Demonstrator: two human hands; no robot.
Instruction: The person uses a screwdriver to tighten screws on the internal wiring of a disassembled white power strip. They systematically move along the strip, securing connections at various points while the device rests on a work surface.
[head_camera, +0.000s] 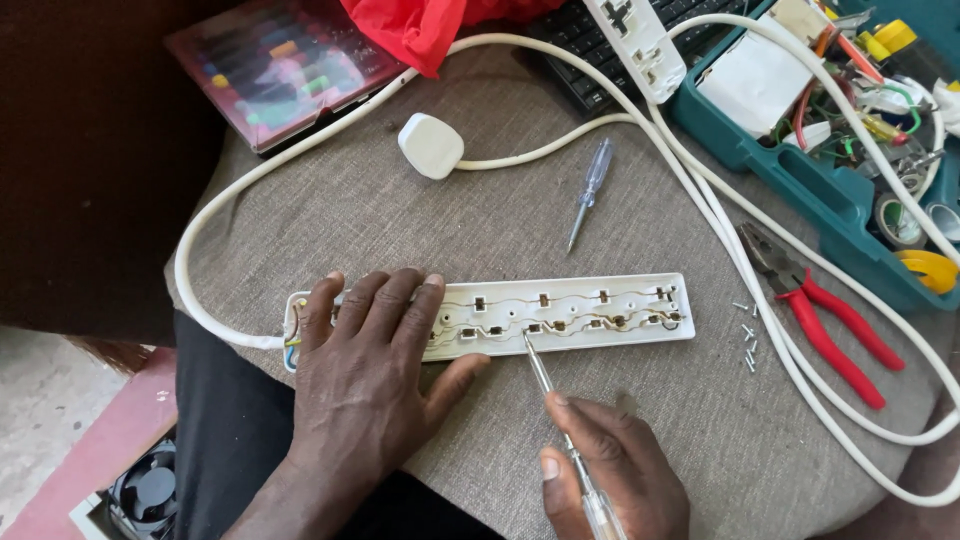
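Note:
An opened white power strip (580, 312) lies on a grey cushion, its brass contact strips and wiring exposed. My left hand (365, 370) presses flat on its left end, covering that part. My right hand (610, 470) grips a clear-handled screwdriver (560, 420) whose metal tip touches a contact near the strip's middle, on the near row. A thick white cable (200, 215) leaves the strip's left end and loops round the cushion.
A second small screwdriver (590, 190) and a white plug (430, 145) lie further back. Red-handled pliers (825, 325) and several loose screws (748, 340) sit right of the strip. A teal toolbox (800, 170), another socket strip (640, 45), a keyboard and a marker case (275, 65) line the back.

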